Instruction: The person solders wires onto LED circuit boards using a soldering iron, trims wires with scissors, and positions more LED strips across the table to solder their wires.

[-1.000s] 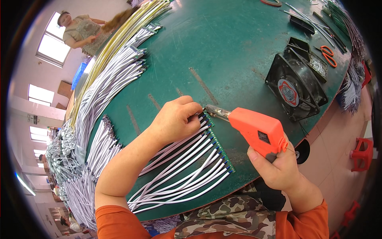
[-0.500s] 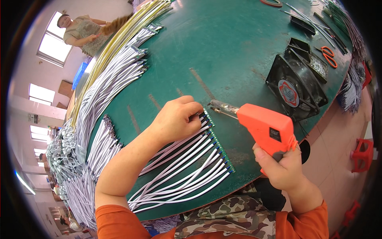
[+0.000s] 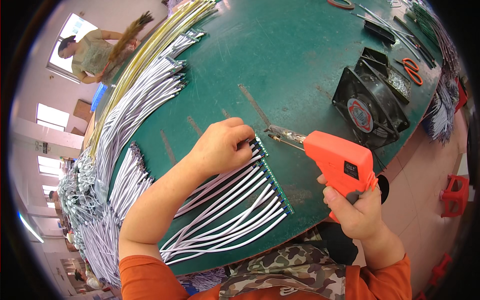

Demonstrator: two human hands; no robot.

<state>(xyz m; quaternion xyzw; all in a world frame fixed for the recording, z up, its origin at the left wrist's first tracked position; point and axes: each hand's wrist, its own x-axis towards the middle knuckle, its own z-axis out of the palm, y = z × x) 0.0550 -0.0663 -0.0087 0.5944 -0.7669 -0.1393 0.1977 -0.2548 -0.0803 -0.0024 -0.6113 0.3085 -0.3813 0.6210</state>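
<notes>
In my right hand (image 3: 356, 209) is an orange soldering gun (image 3: 336, 162), gripped by its handle. Its metal tip points left, just right of the far end of a narrow green circuit board strip (image 3: 278, 187). White cables (image 3: 235, 223) with blue ends run from the strip's left edge toward me, side by side. Over the far end of this row, my left hand (image 3: 222, 150) is closed, its curled fingers beside the strip. Those fingertips are hidden, so what they pinch does not show.
A black fan (image 3: 371, 107) stands at right on the green table (image 3: 280, 60), near orange-handled scissors (image 3: 412, 71) and a black tray (image 3: 380, 32). Bundled white cables (image 3: 145, 100) and yellow cables (image 3: 150, 60) line the left. Beyond them, a person (image 3: 95, 55) holds a brush. A red stool (image 3: 455, 195) is at right.
The soldering gun has shifted slightly right, its tip staying near the strip's far end. My left hand has barely moved. The person at the back has bent forward, and the brush now points upward.
</notes>
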